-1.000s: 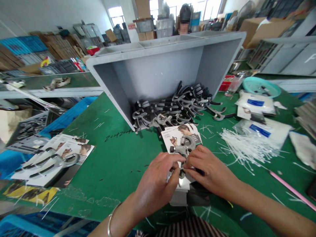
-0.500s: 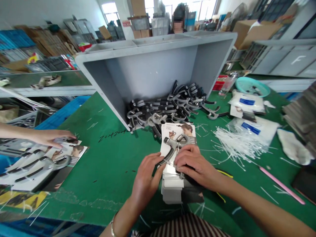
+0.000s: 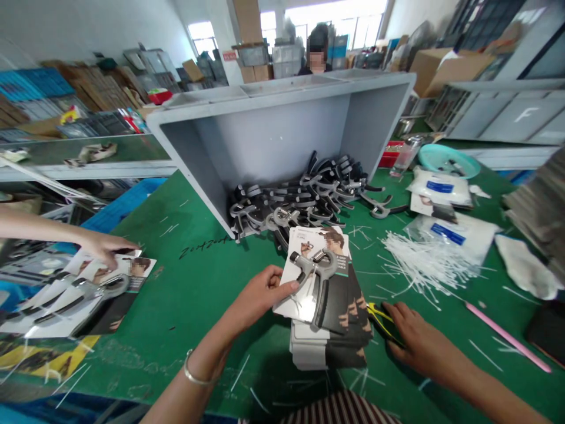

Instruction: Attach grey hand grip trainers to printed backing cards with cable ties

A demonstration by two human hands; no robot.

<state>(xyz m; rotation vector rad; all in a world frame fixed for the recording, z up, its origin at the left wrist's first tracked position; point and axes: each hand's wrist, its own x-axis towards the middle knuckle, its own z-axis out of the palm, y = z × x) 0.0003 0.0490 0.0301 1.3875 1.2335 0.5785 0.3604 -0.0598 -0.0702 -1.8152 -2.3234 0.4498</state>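
Observation:
My left hand [image 3: 267,294] pinches the left edge of a printed card [image 3: 289,274] between thumb and fingers. On that card lies a grey-and-black hand grip strengthener [image 3: 322,280] with a metal spring, its handles spread toward me. Beneath is a stack of similar cards [image 3: 309,350]. My right hand [image 3: 412,333] is to the right of the stack, its fingers closed around yellow-and-black handled pliers [image 3: 380,318]; their jaws cannot be made out clearly.
A grey crate [image 3: 282,129] on its side holds many hand grips [image 3: 309,194]. White cable ties [image 3: 415,265], plastic bags [image 3: 463,235] and a pink stick [image 3: 507,335] lie right. At left, another person's hand [image 3: 103,244] touches carded grips [image 3: 79,294].
My right hand has left the hand grip and moved right onto the pliers. My left hand has shifted slightly left and down, and the grip on its card now shows fully.

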